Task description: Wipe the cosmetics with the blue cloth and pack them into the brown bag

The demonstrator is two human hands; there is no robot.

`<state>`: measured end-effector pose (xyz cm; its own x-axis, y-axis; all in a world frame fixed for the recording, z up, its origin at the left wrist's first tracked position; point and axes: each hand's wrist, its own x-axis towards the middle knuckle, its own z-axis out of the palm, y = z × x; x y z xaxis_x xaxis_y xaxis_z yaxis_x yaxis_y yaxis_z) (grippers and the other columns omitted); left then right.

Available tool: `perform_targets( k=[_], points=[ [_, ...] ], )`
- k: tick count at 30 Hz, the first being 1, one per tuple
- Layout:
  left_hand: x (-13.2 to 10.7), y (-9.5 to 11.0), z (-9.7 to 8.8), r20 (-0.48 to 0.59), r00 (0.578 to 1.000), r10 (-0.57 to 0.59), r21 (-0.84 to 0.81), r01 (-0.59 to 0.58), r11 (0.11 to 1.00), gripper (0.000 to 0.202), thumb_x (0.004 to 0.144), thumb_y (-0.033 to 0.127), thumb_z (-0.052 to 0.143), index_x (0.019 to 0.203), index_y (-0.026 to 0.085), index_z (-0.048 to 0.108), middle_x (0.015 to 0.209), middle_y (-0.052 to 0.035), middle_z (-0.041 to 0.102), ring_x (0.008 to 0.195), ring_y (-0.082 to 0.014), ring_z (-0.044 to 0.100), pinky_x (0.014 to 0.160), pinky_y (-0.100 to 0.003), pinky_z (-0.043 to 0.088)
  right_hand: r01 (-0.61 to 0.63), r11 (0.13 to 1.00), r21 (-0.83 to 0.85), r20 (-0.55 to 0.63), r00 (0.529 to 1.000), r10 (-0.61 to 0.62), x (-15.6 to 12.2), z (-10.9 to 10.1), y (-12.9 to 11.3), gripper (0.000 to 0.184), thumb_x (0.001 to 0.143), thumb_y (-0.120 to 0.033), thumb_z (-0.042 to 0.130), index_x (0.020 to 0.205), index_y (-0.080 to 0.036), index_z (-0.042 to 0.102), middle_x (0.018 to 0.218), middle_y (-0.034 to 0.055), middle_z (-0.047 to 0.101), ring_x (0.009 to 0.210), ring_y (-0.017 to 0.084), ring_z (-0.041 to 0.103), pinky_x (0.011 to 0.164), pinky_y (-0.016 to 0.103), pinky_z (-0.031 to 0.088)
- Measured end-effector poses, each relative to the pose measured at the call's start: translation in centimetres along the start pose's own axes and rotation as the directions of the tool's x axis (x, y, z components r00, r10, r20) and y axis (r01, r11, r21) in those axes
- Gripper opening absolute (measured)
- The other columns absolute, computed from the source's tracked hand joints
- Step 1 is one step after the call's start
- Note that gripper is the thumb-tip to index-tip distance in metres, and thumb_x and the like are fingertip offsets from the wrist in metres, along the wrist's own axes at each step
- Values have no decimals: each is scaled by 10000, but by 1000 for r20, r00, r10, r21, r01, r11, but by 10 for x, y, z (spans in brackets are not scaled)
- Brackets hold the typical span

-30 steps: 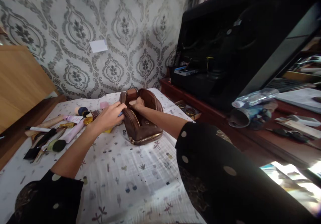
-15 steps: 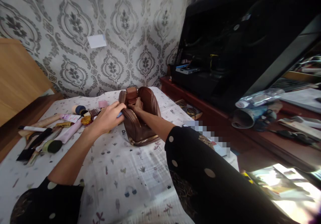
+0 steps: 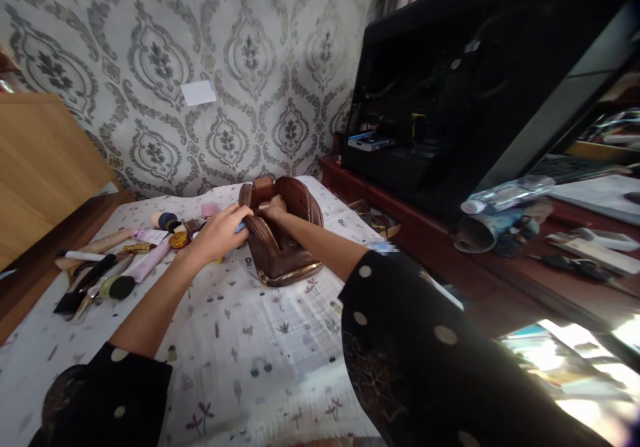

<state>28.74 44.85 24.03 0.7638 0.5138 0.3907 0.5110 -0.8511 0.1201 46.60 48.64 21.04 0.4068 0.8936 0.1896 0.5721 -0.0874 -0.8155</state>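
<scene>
A brown zippered bag (image 3: 287,270) stands unzipped on the white printed cloth (image 3: 260,340). My left hand (image 3: 223,230) is closed on the left edge of its opening. Something small and blue (image 3: 241,227) shows at those fingers; its kind is unclear. My right hand (image 3: 274,208) reaches down inside the bag, and its fingers are mostly hidden there. To the left of the bag lie loose cosmetics, among them a gold-lidded jar (image 3: 178,240), a pink tube (image 3: 153,260) and a makeup brush with green bristles (image 3: 117,287).
A patterned wall rises behind the cloth, and a wooden panel (image 3: 50,173) borders the left. At right, a large black television-like cabinet (image 3: 425,100) stands on a reddish-brown surface with a clear plastic bottle (image 3: 510,193) and a blue-grey cup-shaped object (image 3: 475,232).
The camera view has shifted slightly. My right hand remains inside the bag with a small shift, and my left hand stays at its edge.
</scene>
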Motion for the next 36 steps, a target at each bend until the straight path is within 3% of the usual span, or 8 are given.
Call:
perform_targets(
  k=[4,7,9,11,14,18,29,36],
  points=[
    [0,-1,2,-24,1000,-13,-18,13,1000,300,855,232,482,1119,199,621,1021,-75,620,994,-276,615,943,-413,487,143,986,84,47,988,-147,-26,-60,-19,290,875,-205,670,1163,-169,667,1062,20,731,960,159,692,871,255,530],
    [0,-2,4,-37,999,-20,-55,17,998,337,844,235,490,1151,196,623,1042,-81,631,999,-279,619,947,-412,488,458,880,126,-72,889,-452,-64,-119,-2,299,981,-279,493,1249,-214,610,1067,11,719,938,158,692,852,295,533],
    [0,-2,6,-48,999,-14,-84,10,996,343,837,237,497,1152,196,626,1059,-82,642,1013,-277,621,950,-406,489,398,914,-72,-132,905,-404,-91,-149,24,272,982,-234,461,1191,-185,627,967,31,717,902,180,690,861,328,520],
    [2,-2,7,-60,998,-9,-109,2,994,332,830,237,502,1134,201,631,1061,-79,653,1024,-272,623,953,-396,488,202,921,-335,-42,973,-228,-110,-162,56,227,933,-211,560,1133,-144,642,911,70,719,898,224,686,856,348,507],
    [3,-1,8,-69,998,-14,-115,6,993,316,830,254,505,1115,207,632,1059,-77,663,1033,-269,623,947,-387,491,49,827,-560,109,994,15,-124,-155,97,383,897,-311,669,1227,-132,593,1116,162,709,1063,300,654,846,361,498],
    [2,0,8,-74,997,-19,-87,13,996,326,839,273,490,1129,202,620,1056,-81,668,1025,-270,627,929,-388,502,25,820,-571,166,982,86,-119,-134,118,284,889,-233,655,1164,-162,641,1194,162,695,1103,292,647,862,341,482],
    [3,3,11,-98,995,-19,-94,9,995,323,832,252,477,1119,200,614,1093,-85,675,1053,-266,629,940,-391,504,-195,941,-277,-36,981,193,-67,-136,148,101,852,-162,663,794,-98,716,553,29,651,455,113,573,474,198,446],
    [2,3,10,-97,995,-23,-96,14,995,353,823,232,482,1145,192,621,1129,-93,679,1063,-270,630,945,-392,502,-223,911,-346,-132,973,188,-50,-141,144,98,771,-83,671,706,-105,741,719,105,723,815,219,702,716,239,484]
  ],
)
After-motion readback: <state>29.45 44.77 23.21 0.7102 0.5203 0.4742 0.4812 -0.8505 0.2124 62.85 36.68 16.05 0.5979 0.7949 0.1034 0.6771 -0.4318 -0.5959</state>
